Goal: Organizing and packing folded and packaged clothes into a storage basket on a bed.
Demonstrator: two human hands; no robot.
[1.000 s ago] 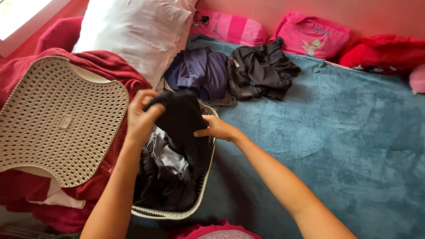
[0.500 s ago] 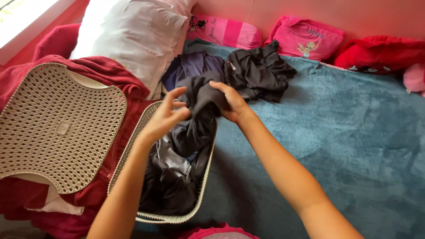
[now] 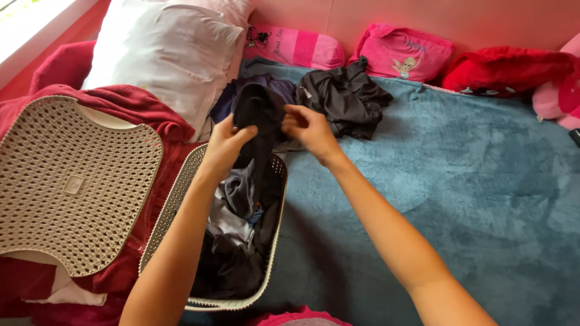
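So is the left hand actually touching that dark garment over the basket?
Touching: the head view shows the left hand gripping the dark garment, fingers wrapped around its edge.

A small white label (image 3: pixel 307 93) shows on the crumpled dark grey garment (image 3: pixel 344 99) lying on the blue blanket (image 3: pixel 459 181). No packages, signs or screens in view.

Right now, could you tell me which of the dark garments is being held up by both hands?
The black garment above the laundry basket, pinched by the left hand and right hand. The navy and charcoal piles lie untouched on the blanket.
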